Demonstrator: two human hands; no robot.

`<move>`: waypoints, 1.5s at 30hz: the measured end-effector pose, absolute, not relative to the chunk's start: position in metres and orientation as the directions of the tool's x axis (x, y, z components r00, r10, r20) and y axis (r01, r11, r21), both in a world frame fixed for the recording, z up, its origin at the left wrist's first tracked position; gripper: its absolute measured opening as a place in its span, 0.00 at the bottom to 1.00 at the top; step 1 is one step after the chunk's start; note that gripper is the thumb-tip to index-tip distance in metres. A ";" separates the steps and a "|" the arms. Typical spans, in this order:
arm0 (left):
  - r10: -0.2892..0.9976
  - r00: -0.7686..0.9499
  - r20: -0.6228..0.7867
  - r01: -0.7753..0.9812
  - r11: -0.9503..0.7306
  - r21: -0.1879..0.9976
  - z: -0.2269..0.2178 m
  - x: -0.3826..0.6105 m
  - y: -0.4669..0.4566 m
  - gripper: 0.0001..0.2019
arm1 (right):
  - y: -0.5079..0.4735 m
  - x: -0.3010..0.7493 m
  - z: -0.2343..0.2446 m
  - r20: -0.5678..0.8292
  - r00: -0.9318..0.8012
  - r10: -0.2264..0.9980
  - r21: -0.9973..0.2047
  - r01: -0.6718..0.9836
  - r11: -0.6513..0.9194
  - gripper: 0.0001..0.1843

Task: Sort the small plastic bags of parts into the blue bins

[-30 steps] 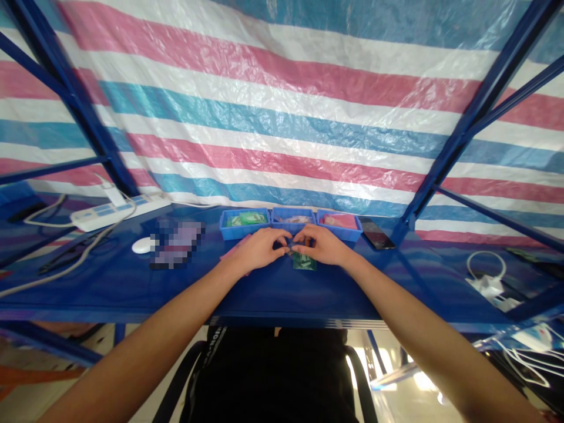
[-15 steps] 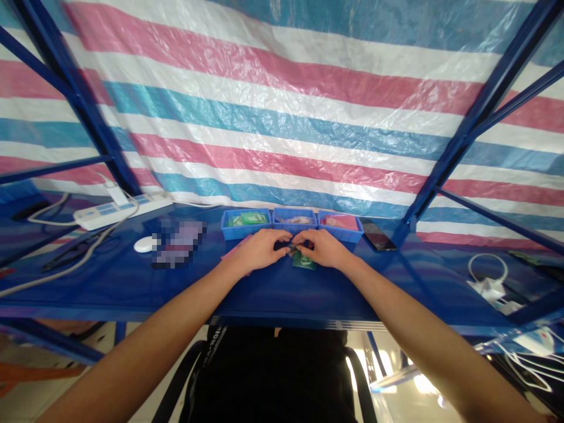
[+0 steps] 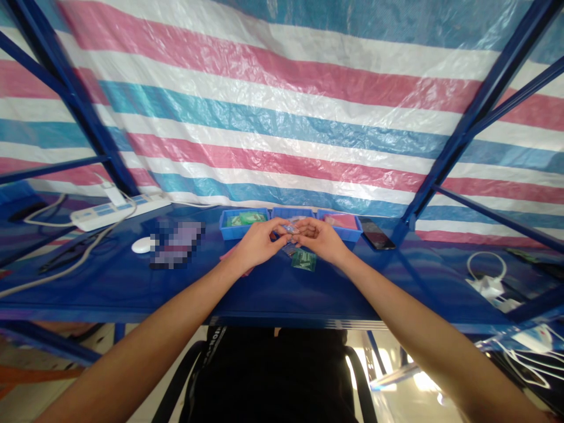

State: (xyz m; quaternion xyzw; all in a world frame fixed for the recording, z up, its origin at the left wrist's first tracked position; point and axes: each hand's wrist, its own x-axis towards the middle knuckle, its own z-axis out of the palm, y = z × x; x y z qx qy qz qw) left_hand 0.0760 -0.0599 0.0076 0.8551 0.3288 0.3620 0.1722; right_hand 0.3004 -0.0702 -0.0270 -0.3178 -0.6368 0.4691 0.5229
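Observation:
My left hand (image 3: pixel 257 242) and my right hand (image 3: pixel 321 238) meet just above the blue table (image 3: pixel 273 288), fingers pinched together on a small bluish packet (image 3: pixel 289 228) held between them. Below the hands a green packet (image 3: pixel 304 260) lies flat on the table, and a pink item (image 3: pixel 229 256) peeks out under my left wrist. Behind the hands stand three small blue trays: the left one (image 3: pixel 244 222) holds green packets, the middle one (image 3: pixel 291 214) is mostly hidden, the right one (image 3: pixel 341 223) holds pink packets.
A black phone (image 3: pixel 376 234) lies right of the trays. A white mouse (image 3: pixel 143 245) and a white power strip (image 3: pixel 118 211) with cables sit at the left. A white charger with cable (image 3: pixel 489 285) lies at the right. Blue frame posts and a striped tarp stand behind.
Both hands have lifted off the table and moved slightly back toward the trays, bringing up the small packet; the green packet now lies uncovered on the table.

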 end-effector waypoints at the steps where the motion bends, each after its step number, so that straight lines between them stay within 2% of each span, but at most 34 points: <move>1: 0.684 0.523 0.509 0.434 -0.727 0.532 0.009 0.076 -0.061 0.17 | -0.070 0.300 -0.027 0.368 -0.252 0.895 -0.930 -0.104 0.353 0.23; 6: 0.673 0.513 0.533 0.425 -0.739 0.523 0.013 0.078 -0.065 0.17 | -0.071 0.298 -0.029 0.374 -0.234 0.898 -0.927 -0.130 0.352 0.20; 10: 0.648 0.510 0.566 0.417 -0.762 0.496 0.009 0.079 -0.064 0.23 | -0.072 0.296 -0.032 0.396 -0.212 0.893 -0.918 -0.060 0.393 0.20; 14: 0.642 0.503 0.579 0.413 -0.767 0.492 0.003 0.081 -0.061 0.24 | -0.075 0.294 -0.034 0.415 -0.233 0.879 -0.903 0.012 0.429 0.24; 23: 0.705 0.461 0.539 0.398 -0.707 0.585 -0.001 0.082 -0.062 0.24 | -0.082 0.291 -0.028 0.432 -0.287 0.855 -0.888 0.029 0.459 0.29; 31: 0.706 0.458 0.540 0.387 -0.706 0.594 0.004 0.083 -0.067 0.24 | -0.084 0.285 -0.026 0.469 -0.259 0.844 -0.866 0.053 0.498 0.29; 36: 0.667 0.501 0.551 0.351 -0.739 0.575 0.003 0.081 -0.065 0.24 | -0.086 0.285 -0.023 0.463 -0.278 0.842 -0.866 0.061 0.497 0.29; 45: 0.621 0.535 0.573 0.299 -0.774 0.559 0.004 0.082 -0.065 0.29 | -0.080 0.292 -0.026 0.442 -0.244 0.863 -0.878 0.077 0.472 0.27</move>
